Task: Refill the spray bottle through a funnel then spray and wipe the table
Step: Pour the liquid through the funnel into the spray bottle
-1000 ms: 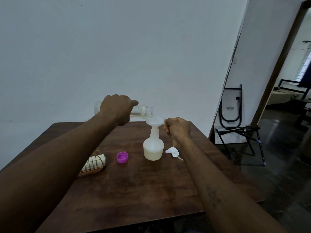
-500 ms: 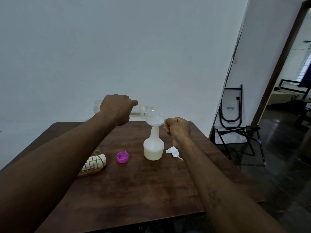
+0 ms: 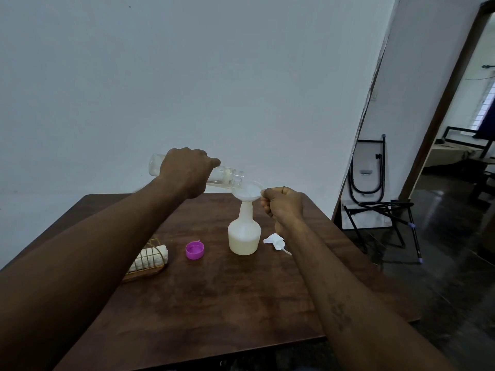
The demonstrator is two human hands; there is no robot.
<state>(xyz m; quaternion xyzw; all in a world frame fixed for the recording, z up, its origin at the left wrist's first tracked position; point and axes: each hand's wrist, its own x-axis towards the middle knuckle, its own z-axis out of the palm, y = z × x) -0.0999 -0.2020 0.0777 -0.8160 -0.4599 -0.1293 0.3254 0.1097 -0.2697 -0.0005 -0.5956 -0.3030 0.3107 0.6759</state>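
The spray bottle (image 3: 244,236) stands upright near the middle of the dark wooden surface (image 3: 214,303). It is white and translucent, its round lower body filled with a pale liquid, and its top is off. A white funnel (image 3: 247,191) sits in its narrow neck. The right hand (image 3: 284,203) is curled, pinching the funnel at the right edge of its rim. The left hand (image 3: 187,172) is wrapped around a clear bottle (image 3: 227,178) that lies almost level in the air, its open mouth over the left side of the funnel and a little liquid showing near its neck.

On the surface just right of the spray bottle lies the white spray head (image 3: 274,240) on its side, partly hidden behind the right wrist. To the left, near the spray bottle but apart from it, a purple cap (image 3: 194,250) rests with its open side up. Further left, a small wire basket (image 3: 146,273) holds a rolled white cloth (image 3: 160,250).

A plain pale wall (image 3: 187,76) rises behind the surface. At the right, a folded black chair (image 3: 375,183) leans against a wall beside a doorway.
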